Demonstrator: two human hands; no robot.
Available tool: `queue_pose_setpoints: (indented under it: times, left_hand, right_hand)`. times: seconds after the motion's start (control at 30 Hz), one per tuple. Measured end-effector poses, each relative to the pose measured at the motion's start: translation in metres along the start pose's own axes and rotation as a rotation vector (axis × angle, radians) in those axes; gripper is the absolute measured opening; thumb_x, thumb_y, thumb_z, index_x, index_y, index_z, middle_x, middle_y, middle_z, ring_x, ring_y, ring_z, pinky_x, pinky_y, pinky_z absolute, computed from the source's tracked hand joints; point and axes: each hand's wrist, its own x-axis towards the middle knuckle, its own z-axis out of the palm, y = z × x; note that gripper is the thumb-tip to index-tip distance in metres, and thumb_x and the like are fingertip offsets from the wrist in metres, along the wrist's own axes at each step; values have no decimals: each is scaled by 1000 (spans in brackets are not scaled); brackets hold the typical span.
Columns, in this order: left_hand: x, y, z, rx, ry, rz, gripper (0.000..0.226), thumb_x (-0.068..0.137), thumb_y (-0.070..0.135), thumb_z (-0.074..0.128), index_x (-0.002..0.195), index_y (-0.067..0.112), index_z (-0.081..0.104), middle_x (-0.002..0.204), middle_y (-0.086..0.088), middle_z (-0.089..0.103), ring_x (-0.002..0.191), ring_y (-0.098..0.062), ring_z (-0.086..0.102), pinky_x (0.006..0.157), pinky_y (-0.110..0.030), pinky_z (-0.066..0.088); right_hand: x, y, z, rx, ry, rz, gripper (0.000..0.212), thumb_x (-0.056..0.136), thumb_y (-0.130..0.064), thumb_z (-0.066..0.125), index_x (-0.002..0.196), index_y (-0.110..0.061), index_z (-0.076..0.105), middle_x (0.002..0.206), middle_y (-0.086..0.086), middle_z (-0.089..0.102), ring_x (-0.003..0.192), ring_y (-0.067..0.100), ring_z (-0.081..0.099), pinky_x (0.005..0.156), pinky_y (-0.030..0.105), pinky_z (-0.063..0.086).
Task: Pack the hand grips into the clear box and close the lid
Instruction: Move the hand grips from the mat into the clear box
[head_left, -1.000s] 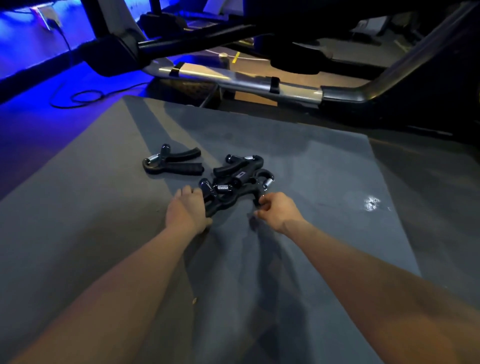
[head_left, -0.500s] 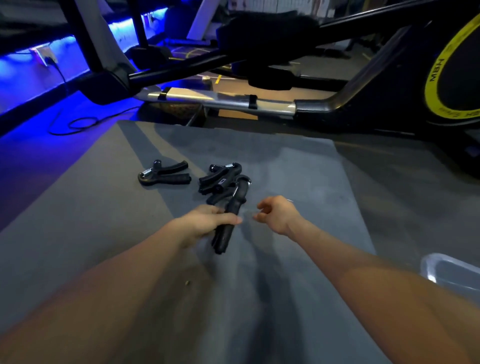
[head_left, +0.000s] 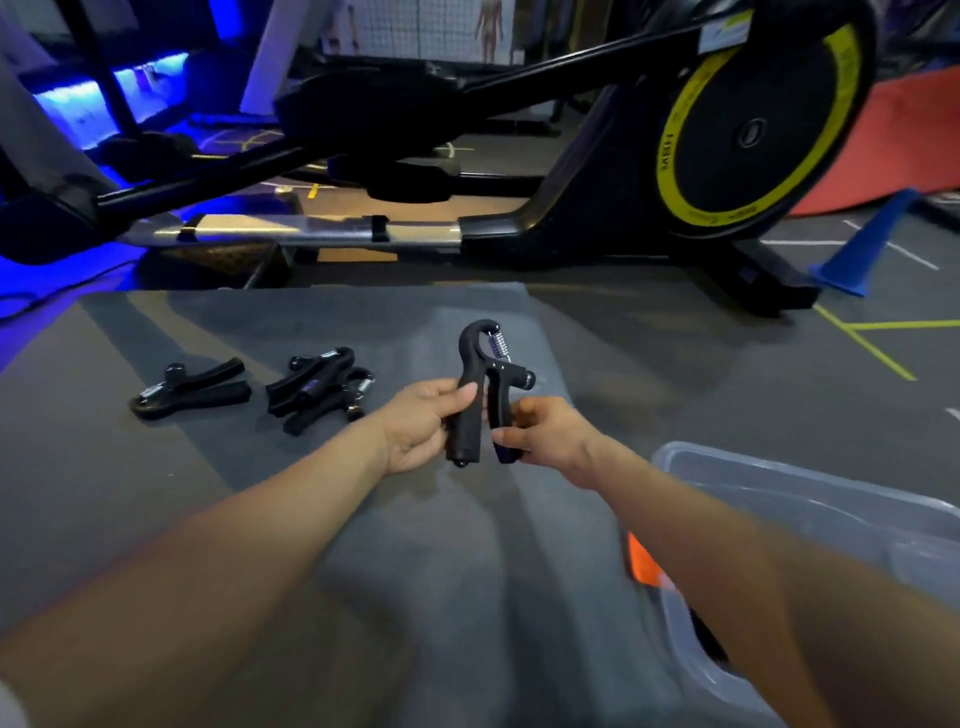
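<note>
A black hand grip (head_left: 480, 384) with a steel spring is held upright above the grey mat (head_left: 156, 493). My left hand (head_left: 423, 423) grips its left handle and my right hand (head_left: 543, 434) pinches the lower end of its right handle. Two more hand grips (head_left: 317, 387) lie tangled on the mat to the left, and a single one (head_left: 189, 389) lies further left. The clear box (head_left: 810, 525) stands open at the lower right, partly behind my right forearm. No lid is visible.
An exercise machine with a yellow-ringed flywheel (head_left: 748, 119) and a silver rail (head_left: 322, 228) stands just beyond the mat. A blue cone (head_left: 862, 249) and a red mat (head_left: 893, 150) are at the right. Something orange (head_left: 644, 564) shows beside the box.
My left hand lifted one hand grip off the pile and carried it rightward and upright; my right hand, empty before, now pinches its other handle. The view swung right, revealing more of the box.
</note>
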Motion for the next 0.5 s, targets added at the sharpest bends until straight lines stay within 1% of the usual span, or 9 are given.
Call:
queue_pose_setpoints:
  times: [0.07,0.17,0.2,0.23,0.27,0.33,0.37,0.43,0.5]
  left_hand:
    - [11,-7,32,55,-26,3,21,98,4,37,99,4,58,91,-10,62,86,-17,60,84,-26,46]
    - [31,-21,79,317,-7,18,14,97,7,44,98,8,57,85,-7,61,80,-16,58,82,-25,47]
    - [40,-29,93,467,12,45,10,96,11,49,96,8,59,86,-9,61,80,-18,57,83,-27,48]
    - [47,-38,106,626,31,75,10,94,15,53,96,8,61,88,-10,61,82,-19,55,85,-30,47]
    - [52,-48,119,765,37,100,14,92,17,57,100,7,63,92,-11,62,86,-19,55,87,-31,45]
    - [57,-68,144,914,23,114,25,89,16,61,110,2,63,104,-17,65,95,-24,59,94,-32,44]
    - [58,-78,155,987,10,121,31,88,16,62,115,1,61,113,-18,64,103,-28,61,98,-33,44]
    - [55,-98,174,1185,-24,149,41,87,19,63,125,5,55,125,-16,57,117,-30,55,104,-34,41]
    - [54,-115,188,1338,-61,178,49,86,19,63,132,9,49,130,-14,49,125,-29,47,108,-34,36]
  right_hand:
    - [-7,12,-27,-112,116,3,18,79,-2,70,95,4,66,79,10,58,75,22,57,85,40,53]
    - [-25,37,-69,-270,228,64,9,78,-10,73,73,-8,65,67,5,64,61,17,60,66,20,53]
    - [-31,47,-82,-289,260,90,9,79,-10,72,73,-8,66,69,7,68,64,18,65,68,19,55]
    - [-38,58,-94,-290,293,112,7,79,-10,73,81,-5,70,78,12,73,73,23,70,76,25,57]
    - [-45,69,-106,-297,321,132,16,78,-9,73,92,-1,71,87,16,75,83,28,72,84,33,57]
    - [-60,90,-126,-333,346,181,18,79,-7,73,94,2,70,89,14,73,83,27,70,86,33,55]
    - [-66,102,-137,-368,343,205,9,79,-7,73,84,-2,69,83,10,69,78,23,65,80,28,54]
    - [-76,125,-157,-417,338,257,18,78,-9,73,65,-11,60,72,4,59,73,16,55,62,22,45]
    - [-85,142,-172,-452,315,316,13,77,-12,75,70,-9,63,66,0,55,66,14,53,48,15,38]
